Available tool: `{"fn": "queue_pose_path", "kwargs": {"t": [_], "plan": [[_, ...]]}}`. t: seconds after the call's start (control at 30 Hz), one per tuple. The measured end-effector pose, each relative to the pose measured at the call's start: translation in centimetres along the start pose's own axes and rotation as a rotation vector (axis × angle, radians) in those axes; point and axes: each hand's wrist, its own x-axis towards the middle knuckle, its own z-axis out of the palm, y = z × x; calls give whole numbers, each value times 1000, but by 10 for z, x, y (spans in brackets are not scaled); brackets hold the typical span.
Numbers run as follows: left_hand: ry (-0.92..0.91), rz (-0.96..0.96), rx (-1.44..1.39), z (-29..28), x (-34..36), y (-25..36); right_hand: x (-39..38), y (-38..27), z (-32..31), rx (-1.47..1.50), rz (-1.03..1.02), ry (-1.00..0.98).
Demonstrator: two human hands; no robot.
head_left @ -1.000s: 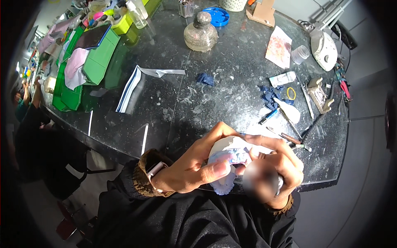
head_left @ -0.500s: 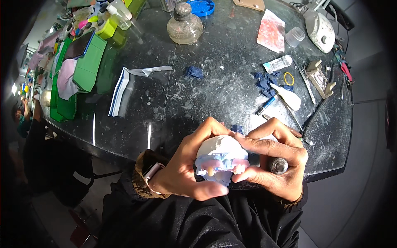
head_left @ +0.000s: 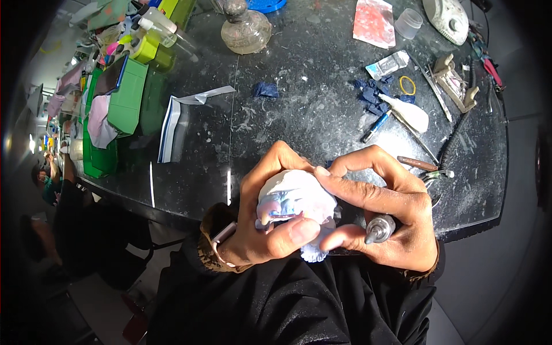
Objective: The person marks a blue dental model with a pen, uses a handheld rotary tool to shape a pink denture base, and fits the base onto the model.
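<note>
My left hand (head_left: 259,227) is wrapped round a white plaster dental cast (head_left: 296,184) with pale blue and pink wax and teeth on its front, the thumb pressed low across the front. A loose-looking blue scalloped piece (head_left: 313,253) hangs below the cast. My right hand (head_left: 402,213) is closed on a metal handpiece (head_left: 379,228), its tip pointing down and left. One right finger rests on the cast's upper right side; the thumb is near its lower right.
Green bins (head_left: 126,98) line the left, beside co-workers (head_left: 54,192). A glass burner (head_left: 244,34) stands behind. Paper strips (head_left: 168,126), blue wax scraps (head_left: 371,95), a white spatula (head_left: 411,112), tools (head_left: 417,163) and a white machine (head_left: 445,20) lie about the bench (head_left: 276,126).
Both hands and the cast have moved up slightly. The cast has turned, my left thumb has risen onto its front, and the handpiece now shows its tip pointing down-left.
</note>
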Motion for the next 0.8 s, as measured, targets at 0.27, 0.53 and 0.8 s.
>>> {"fn": "queue_pose_path", "kwargs": {"t": [0.27,0.53,0.8], "plan": [[26,45,4,-1,-3,-7,-2,0,5,-2,-4,44],[63,20,60,3,-5,0,0,0,-1,-13,-39,-18],[54,-17,20,2,-3,0,-1,1,-2,-49,-46,-29]]}}
